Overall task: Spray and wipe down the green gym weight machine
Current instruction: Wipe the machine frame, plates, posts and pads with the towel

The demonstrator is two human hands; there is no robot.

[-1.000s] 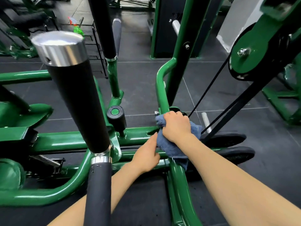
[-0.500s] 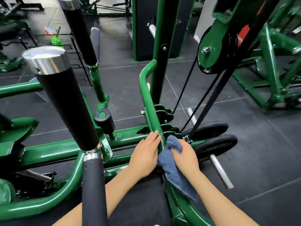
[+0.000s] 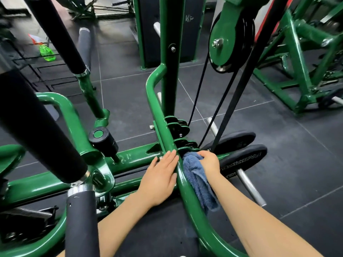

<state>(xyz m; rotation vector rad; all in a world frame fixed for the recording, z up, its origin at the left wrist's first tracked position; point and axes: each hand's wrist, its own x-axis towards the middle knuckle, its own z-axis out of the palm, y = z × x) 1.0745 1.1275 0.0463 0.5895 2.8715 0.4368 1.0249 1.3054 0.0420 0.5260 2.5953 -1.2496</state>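
The green weight machine's curved frame tube runs from the lower middle up to an upright post. My right hand grips a blue towel and presses it against the right side of the tube, just below the small black pulleys. The towel's loose end hangs down along the tube. My left hand lies flat, fingers straight, on the left side of the same tube. A green spray bottle stands on a black rack at the far left, away from both hands.
Two black weight plates on a steel bar lie right of my right hand. Black cables run up to a large green pulley. Black padded handles rise at the left. More green frames stand at the right on dark floor tiles.
My right hand has slid the towel down the tube from the pulley bracket toward me. My left hand has opened flat against the tube. The view has shifted left and up.
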